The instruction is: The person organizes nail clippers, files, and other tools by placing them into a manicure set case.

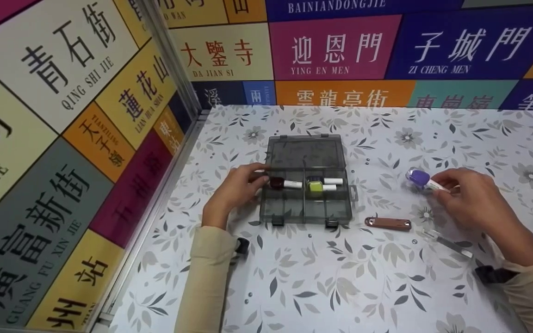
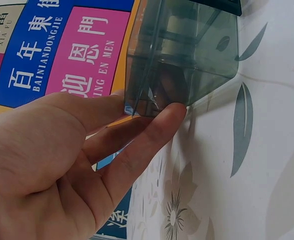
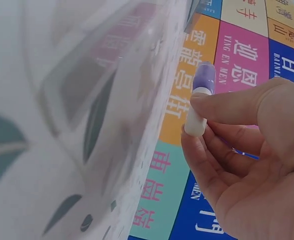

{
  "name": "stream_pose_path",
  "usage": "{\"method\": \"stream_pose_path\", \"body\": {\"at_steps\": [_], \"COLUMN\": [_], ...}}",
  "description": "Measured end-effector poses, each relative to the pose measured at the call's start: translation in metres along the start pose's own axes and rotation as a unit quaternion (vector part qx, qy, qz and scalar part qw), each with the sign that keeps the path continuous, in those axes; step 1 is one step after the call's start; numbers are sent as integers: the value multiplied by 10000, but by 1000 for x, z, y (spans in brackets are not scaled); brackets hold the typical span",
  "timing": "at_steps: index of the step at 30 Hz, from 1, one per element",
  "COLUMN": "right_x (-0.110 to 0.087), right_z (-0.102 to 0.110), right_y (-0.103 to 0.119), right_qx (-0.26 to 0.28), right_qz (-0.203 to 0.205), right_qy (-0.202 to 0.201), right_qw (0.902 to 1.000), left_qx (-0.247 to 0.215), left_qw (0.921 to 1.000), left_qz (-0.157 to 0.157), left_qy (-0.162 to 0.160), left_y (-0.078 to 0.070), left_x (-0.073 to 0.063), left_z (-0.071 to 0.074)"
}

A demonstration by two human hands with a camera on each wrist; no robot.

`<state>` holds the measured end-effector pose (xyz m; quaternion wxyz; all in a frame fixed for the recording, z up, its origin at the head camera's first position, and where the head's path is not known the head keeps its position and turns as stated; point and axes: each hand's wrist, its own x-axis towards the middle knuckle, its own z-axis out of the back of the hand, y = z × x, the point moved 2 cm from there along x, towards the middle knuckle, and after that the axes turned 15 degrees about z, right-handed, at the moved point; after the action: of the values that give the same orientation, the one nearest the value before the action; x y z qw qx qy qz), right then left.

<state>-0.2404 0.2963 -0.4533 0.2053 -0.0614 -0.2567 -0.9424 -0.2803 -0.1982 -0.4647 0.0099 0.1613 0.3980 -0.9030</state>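
A small nail polish bottle [image 1: 417, 177] with purple polish and a white cap is held by its cap between the thumb and fingers of my right hand [image 1: 469, 194], raised off the table in the right wrist view. My left hand [image 1: 238, 187] grips the left side of a smoky, see-through plastic box [image 1: 329, 212]; its fingertips meet the box wall in the left wrist view. Inside the divided box, a dark red bottle [image 1: 276, 183] lies in a left compartment. A dark bottle [image 1: 315, 179] and a yellow-green bottle [image 1: 316, 186] lie to the right, all white-capped.
To the right of the box lie a brown, flat tool with metal ends [image 1: 388, 224] and a slim tool with a clear end and grey handle [image 1: 449, 243]. A leaf-patterned cloth [image 1: 303, 286] covers the table. Walls with printed signs [image 1: 336, 48] stand behind and to the left.
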Motion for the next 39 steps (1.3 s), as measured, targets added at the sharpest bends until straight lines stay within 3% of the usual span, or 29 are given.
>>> {"method": "stream_pose_path", "body": {"at_steps": [13, 22, 39], "right_x": [1, 1, 4], "right_z": [-4, -8, -14], "right_y": [21, 35, 75], "right_qx": [-7, 144, 68], "right_qz": [472, 551, 1153], "right_qy": [-372, -400, -613], "right_qw": [9982, 9976, 9914], "left_qx": [-154, -172, -150], "left_qw": [9998, 9998, 9999], "left_qz": [35, -7, -1], "left_qy": [77, 70, 69], "left_y": [1, 2, 0], "left_x": [-1, 0, 0], "left_z": [-1, -2, -1]}}
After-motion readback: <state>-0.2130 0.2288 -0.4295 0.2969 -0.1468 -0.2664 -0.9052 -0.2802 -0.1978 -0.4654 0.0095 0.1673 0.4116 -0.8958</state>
